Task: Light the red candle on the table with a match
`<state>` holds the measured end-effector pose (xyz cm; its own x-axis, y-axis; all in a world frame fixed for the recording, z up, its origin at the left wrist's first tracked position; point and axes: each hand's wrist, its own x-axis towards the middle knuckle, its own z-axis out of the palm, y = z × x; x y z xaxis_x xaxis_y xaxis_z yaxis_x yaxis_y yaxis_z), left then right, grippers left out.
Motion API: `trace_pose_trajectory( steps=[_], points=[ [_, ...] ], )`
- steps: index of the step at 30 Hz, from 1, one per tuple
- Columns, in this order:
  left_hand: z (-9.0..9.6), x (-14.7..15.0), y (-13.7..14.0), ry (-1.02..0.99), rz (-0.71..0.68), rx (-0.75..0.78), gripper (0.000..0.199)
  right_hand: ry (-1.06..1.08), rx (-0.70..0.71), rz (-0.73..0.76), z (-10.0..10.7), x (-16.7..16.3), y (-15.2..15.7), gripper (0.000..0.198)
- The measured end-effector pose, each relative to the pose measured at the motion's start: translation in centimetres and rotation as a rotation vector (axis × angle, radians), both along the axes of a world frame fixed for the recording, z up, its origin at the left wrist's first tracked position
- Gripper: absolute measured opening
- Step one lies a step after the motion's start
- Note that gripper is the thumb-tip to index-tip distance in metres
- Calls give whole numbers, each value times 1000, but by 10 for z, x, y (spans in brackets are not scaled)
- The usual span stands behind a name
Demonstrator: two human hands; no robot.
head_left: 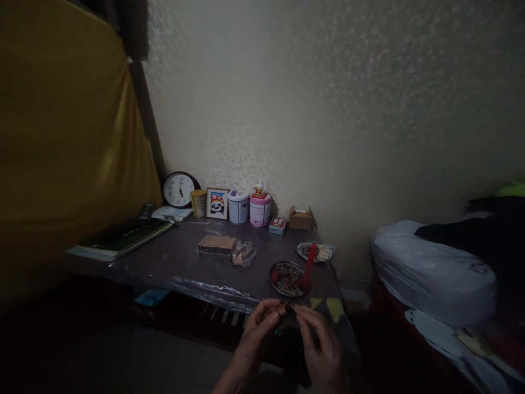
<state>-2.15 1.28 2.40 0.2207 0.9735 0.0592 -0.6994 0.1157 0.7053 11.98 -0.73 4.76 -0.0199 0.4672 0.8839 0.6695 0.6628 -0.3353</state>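
My left hand [256, 331] and my right hand [322, 345] meet at the bottom of the view, just in front of the dark table [176, 260]. Their fingertips pinch one small dark object [289, 308] between them; the light is too dim to tell what it is. Just beyond the fingers sits a round plate [283, 278] of small dark bits with a red utensil [307, 267] leaning across it. A second plate [304, 250] with pale sticks lies behind it.
A block of stacked sticks [217, 244] and a crumpled clear wrapper [245, 253] lie mid-table. Along the wall stand a clock [179, 189], a cup [199, 202], a panda picture [217, 203], two tins [249, 207] and a cardboard box [301, 219]. Books [123, 236] lie left; a white bag [430, 271] right.
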Motion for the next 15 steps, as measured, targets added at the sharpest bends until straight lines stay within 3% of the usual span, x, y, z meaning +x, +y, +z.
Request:
trace_pose_trajectory(
  steps=[15],
  points=[
    [-3, 9, 4, -17, 5, -19, 24, -43, 23, -26, -4, 3, 6, 14]
  ],
)
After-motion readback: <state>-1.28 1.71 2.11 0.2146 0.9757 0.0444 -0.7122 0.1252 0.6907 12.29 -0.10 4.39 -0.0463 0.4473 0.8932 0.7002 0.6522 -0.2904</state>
